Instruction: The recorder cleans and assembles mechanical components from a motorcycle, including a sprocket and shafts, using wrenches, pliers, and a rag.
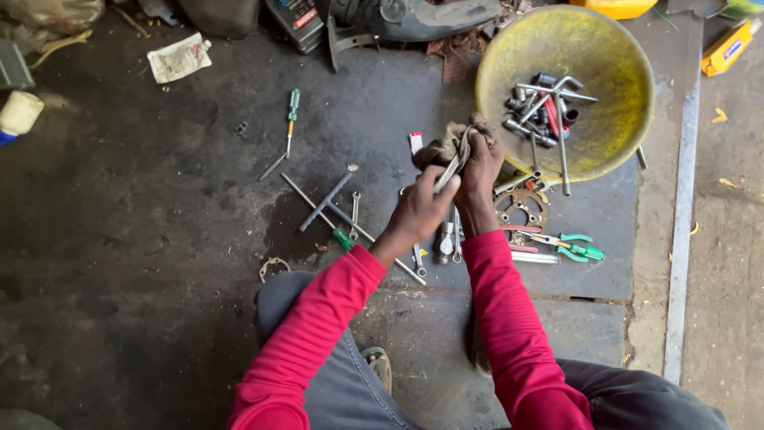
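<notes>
Left hand of mine pinches a slim silver metal wrench, its far end wrapped in a crumpled brown cloth rag that my right hand clutches tight. At two o'clock sits the round yellow plastic basin holding steel tools, and green-handled pliers lie on the floor at four o'clock.

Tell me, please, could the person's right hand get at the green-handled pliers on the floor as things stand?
Probably yes, once freed. The right hand grips a rag with the left hand holding a wrench; the pliers lie uncovered on the floor just to its right.
</notes>
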